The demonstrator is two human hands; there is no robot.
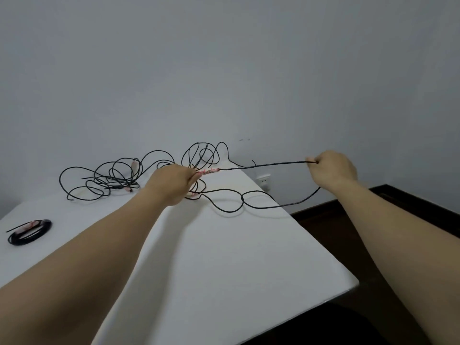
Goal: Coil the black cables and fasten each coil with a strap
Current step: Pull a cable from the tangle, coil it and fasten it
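Pinching cable [273, 164]: right hand [332, 170] | left hand [171, 184] gripping (fingers hidden)

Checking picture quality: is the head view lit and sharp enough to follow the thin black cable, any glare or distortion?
Head view: soft even light, no glare; slightly soft focus, yet the black cable between left hand and right hand reads clearly against the grey wall; faint shadows under its loops on the white table; wide-angle stretch toward the corners.

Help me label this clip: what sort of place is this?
Probably a plain indoor room, perhaps a home or office: bare grey wall, a wall socket and a white table strewn with black cables.
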